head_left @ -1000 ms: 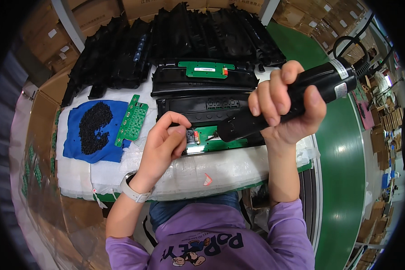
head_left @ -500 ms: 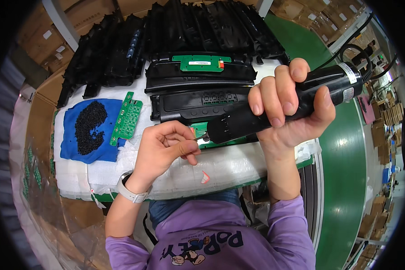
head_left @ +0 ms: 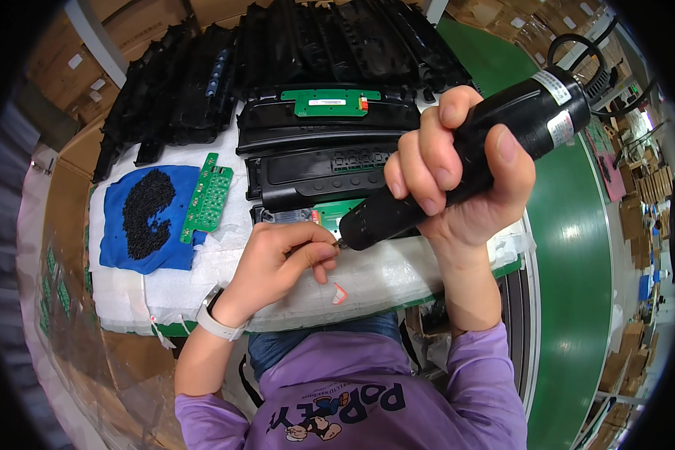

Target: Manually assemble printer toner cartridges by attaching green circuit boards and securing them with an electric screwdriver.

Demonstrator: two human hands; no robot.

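My right hand (head_left: 461,184) is wrapped round a black electric screwdriver (head_left: 529,109), its nose tilted down to the left. Thumb and forefinger of my left hand (head_left: 277,259) pinch together at the bit tip; whatever is between them is too small to make out. Just beyond the bit lies a green circuit board (head_left: 345,207) on a black housing, partly hidden by my hands and the tool. Past it rests a black panel (head_left: 300,180) with a digit display and buttons. To the left, small black screws (head_left: 146,217) are heaped on a blue cloth (head_left: 180,244).
Another green circuit board (head_left: 208,195) overlaps the cloth's right edge. A further board (head_left: 319,101) sits on a black housing farther back. Stacked black housings (head_left: 315,45) line the far side of the padded white table (head_left: 225,266). The screwdriver's cable (head_left: 577,41) loops at upper right.
The screwdriver and my right hand have shifted left and slightly nearer, with the tool tilted more steeply. My left hand has moved slightly nearer, still pinching by the bit tip.
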